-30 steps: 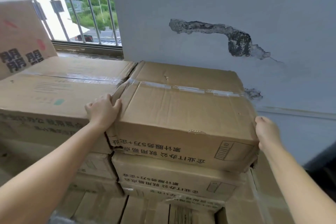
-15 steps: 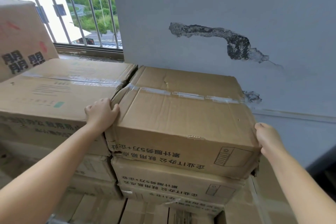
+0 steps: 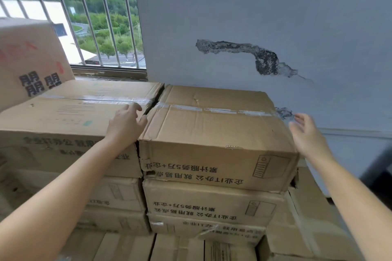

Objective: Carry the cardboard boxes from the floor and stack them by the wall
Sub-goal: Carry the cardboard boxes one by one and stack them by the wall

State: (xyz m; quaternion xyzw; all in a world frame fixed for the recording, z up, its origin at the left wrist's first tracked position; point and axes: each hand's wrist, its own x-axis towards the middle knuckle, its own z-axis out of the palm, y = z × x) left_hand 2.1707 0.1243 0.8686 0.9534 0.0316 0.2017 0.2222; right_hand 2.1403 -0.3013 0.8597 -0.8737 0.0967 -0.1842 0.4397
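A taped brown cardboard box (image 3: 214,129) with printed characters on its front sits on top of a stack of like boxes (image 3: 210,207), its back against the grey wall (image 3: 254,6). My left hand (image 3: 125,123) hovers with spread fingers over the gap between this box and the neighbouring box (image 3: 70,121) on the left. To the right of the top box, my right hand (image 3: 307,135) is in the air, fingers loosely spread, holding nothing. Neither hand grips the box.
A taller box (image 3: 31,57) with red marks and black characters stands at the far left on the stack. Behind it is a barred window (image 3: 91,17). The wall has a dark patch of broken plaster (image 3: 254,55). More boxes (image 3: 307,218) lie lower right.
Both hands have let go of the top box's front corners and lifted away. The box has settled square on the stack against the wall.
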